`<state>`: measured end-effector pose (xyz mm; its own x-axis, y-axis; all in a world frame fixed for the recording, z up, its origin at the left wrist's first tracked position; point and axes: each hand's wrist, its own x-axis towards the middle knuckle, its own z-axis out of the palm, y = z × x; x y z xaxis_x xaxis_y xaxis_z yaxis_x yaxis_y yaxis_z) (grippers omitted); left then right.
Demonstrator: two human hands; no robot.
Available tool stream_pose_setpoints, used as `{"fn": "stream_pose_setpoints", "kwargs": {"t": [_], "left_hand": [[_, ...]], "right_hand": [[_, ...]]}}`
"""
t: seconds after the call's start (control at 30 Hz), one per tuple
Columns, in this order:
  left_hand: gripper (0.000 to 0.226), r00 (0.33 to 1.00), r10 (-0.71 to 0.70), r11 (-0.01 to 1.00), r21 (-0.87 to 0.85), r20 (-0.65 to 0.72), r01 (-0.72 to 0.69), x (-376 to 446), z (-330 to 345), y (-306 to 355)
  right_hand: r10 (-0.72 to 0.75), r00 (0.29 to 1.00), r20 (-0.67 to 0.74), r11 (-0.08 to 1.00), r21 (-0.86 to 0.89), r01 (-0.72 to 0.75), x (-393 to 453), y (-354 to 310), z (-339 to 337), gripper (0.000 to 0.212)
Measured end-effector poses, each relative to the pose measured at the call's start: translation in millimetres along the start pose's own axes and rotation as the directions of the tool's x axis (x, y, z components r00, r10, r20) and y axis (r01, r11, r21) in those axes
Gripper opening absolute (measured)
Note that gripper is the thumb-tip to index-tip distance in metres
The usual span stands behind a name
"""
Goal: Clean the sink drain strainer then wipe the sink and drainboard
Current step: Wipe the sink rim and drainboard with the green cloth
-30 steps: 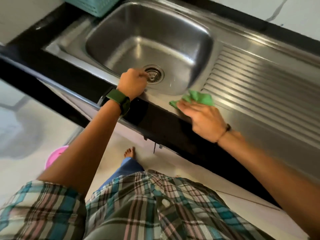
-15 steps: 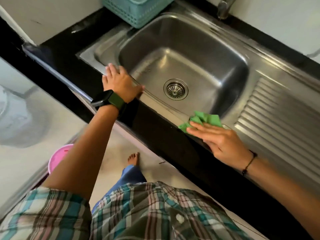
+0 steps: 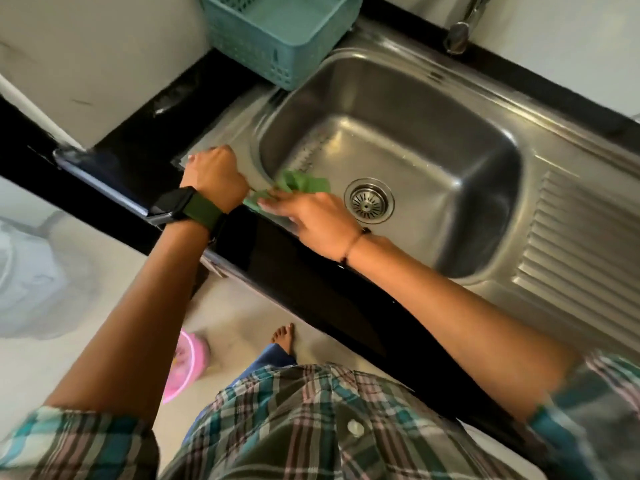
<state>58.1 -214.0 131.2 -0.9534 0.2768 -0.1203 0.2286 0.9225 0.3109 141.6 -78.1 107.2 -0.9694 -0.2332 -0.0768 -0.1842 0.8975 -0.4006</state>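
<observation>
The steel sink (image 3: pixel 433 109) fills the middle of the view, with the round drain strainer (image 3: pixel 369 200) seated in its floor. A ribbed drainboard (image 3: pixel 581 244) runs off to the right. My right hand (image 3: pixel 308 220) presses a crumpled green cloth (image 3: pixel 298 185) against the sink's front left rim, just left of the strainer. My left hand (image 3: pixel 214 174), with a dark watch on a green strap, rests curled on the sink's flat left rim, right beside the cloth. Whether it grips anything I cannot tell.
A teal plastic basket (image 3: pixel 277 32) stands on the black counter at the sink's back left corner. The tap's base (image 3: pixel 457 36) rises behind the basin. A pink tub (image 3: pixel 183 365) sits on the floor below, near my bare foot (image 3: pixel 284 336).
My right hand has slid the green cloth left along the front rim, from beside the drainboard to the sink's front left corner. My left hand moved from the strainer to the left rim and curled.
</observation>
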Motion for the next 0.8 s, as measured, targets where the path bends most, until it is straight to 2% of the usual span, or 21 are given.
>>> {"fn": "stream_pose_setpoints", "kwargs": {"t": [0.07, 0.2, 0.37, 0.47, 0.57, 0.67, 0.8], "left_hand": [[0.02, 1.0, 0.017, 1.0, -0.01, 0.007, -0.017, 10.1, -4.6, -12.9], [0.032, 0.997, 0.055, 0.995, -0.087, 0.06, -0.05, 19.6, -10.1, -31.7], [0.068, 0.985, 0.08, 0.982, -0.183, 0.154, -0.051, 22.9, -22.1, -45.2], [0.072, 0.983, 0.089, 0.973, -0.223, 0.159, -0.052, 20.5, -20.2, -45.9], [0.078, 0.983, 0.08, 0.961, -0.276, 0.163, -0.032, 15.0, -14.3, -43.5], [0.082, 0.989, 0.065, 0.956, -0.291, 0.131, -0.024, 7.8, -9.7, -37.6], [0.078, 0.994, 0.029, 0.951, -0.308, 0.101, 0.004, 4.8, -9.0, -29.0]], "right_hand": [[0.018, 1.0, 0.009, 0.998, 0.063, -0.019, -19.5, 3.9, -5.9, 0.052], [0.017, 0.999, -0.034, 0.999, 0.032, -0.016, -40.8, 4.0, -8.4, 0.049], [-0.025, 0.999, -0.02, 1.0, -0.012, 0.025, 19.5, -16.4, 0.4, 0.055], [-0.096, 0.995, -0.001, 0.992, -0.086, 0.095, 68.6, -28.5, 9.3, 0.049], [-0.13, 0.991, -0.015, 0.989, -0.075, 0.129, 99.1, -26.0, 6.4, 0.043], [-0.076, 0.997, 0.021, 0.989, -0.125, 0.078, 110.1, -9.9, 4.8, 0.057], [-0.006, 0.999, -0.044, 0.997, -0.079, 0.003, 108.7, -20.5, 7.5, 0.045]]}}
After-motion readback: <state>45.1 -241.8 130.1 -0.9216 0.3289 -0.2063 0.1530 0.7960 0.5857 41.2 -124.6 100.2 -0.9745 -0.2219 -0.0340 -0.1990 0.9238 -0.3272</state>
